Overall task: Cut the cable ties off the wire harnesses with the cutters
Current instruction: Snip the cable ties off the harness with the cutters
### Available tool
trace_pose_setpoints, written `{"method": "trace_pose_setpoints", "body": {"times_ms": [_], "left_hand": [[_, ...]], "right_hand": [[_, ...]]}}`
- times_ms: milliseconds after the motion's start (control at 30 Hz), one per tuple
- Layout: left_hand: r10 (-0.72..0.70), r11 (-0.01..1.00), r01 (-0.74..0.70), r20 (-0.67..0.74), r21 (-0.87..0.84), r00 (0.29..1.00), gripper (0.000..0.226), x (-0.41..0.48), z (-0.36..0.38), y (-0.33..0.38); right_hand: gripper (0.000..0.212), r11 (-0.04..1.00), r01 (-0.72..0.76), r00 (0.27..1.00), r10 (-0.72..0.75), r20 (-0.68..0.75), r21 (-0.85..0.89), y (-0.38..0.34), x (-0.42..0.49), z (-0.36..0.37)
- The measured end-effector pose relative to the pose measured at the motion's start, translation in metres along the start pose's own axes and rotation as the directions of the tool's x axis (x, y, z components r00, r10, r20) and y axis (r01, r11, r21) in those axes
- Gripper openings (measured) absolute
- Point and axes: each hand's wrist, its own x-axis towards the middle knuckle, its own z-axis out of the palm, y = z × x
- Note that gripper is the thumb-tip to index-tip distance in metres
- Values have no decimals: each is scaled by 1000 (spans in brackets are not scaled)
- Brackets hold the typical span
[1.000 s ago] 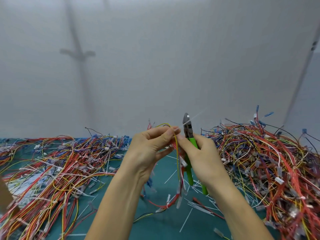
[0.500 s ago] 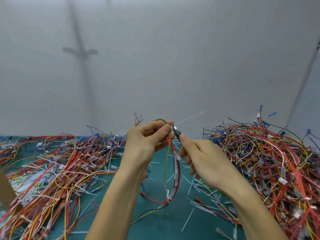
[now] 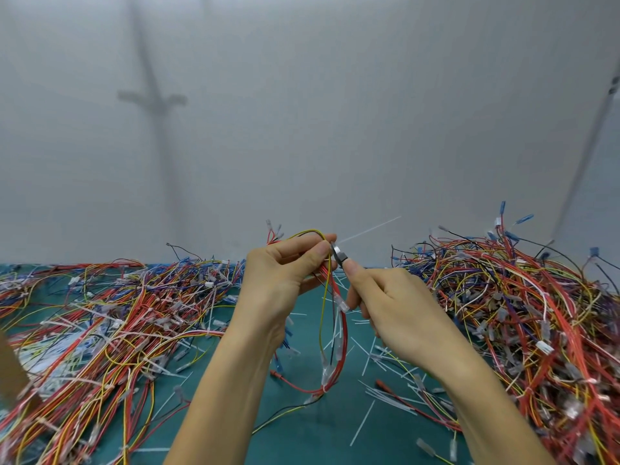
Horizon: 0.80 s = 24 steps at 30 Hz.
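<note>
My left hand (image 3: 281, 280) pinches the top of a wire harness (image 3: 335, 333) of red, yellow and black wires, held up above the green mat; the loop hangs down between my wrists. My right hand (image 3: 392, 307) grips the cutters (image 3: 339, 255); only the metal jaws show, past my thumb, and the handles are hidden in my palm. The jaws touch the harness right at my left fingertips. A thin white cable tie tail (image 3: 369, 228) sticks out up and to the right from that spot.
A big heap of harnesses (image 3: 523, 313) lies on the right, another spread heap (image 3: 110, 317) on the left. Cut white tie pieces (image 3: 385, 364) litter the green mat (image 3: 302, 441) between them. A grey wall stands close behind. A brown cardboard edge (image 3: 8, 367) shows far left.
The cutters have tipped from upright, green handles showing, down into my right palm, jaws now against the harness top. Both hands rose slightly and the harness hangs more freely.
</note>
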Motion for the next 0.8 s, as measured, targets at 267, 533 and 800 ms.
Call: {"method": "trace_pose_setpoints", "body": {"times_ms": [267, 533, 800], "left_hand": [[-27, 1000, 26, 3, 10, 1000, 10, 0, 0, 2], [-80, 995, 76, -65, -70, 995, 14, 0, -2, 7], [-106, 978, 132, 158, -162, 982, 20, 3, -7, 10]], "right_hand": [[71, 999, -1, 1000, 1, 4, -36, -1, -1, -1], [56, 900, -138, 988, 97, 119, 414, -6, 0, -1], [33, 737, -224, 963, 66, 262, 638, -13, -4, 4]]}}
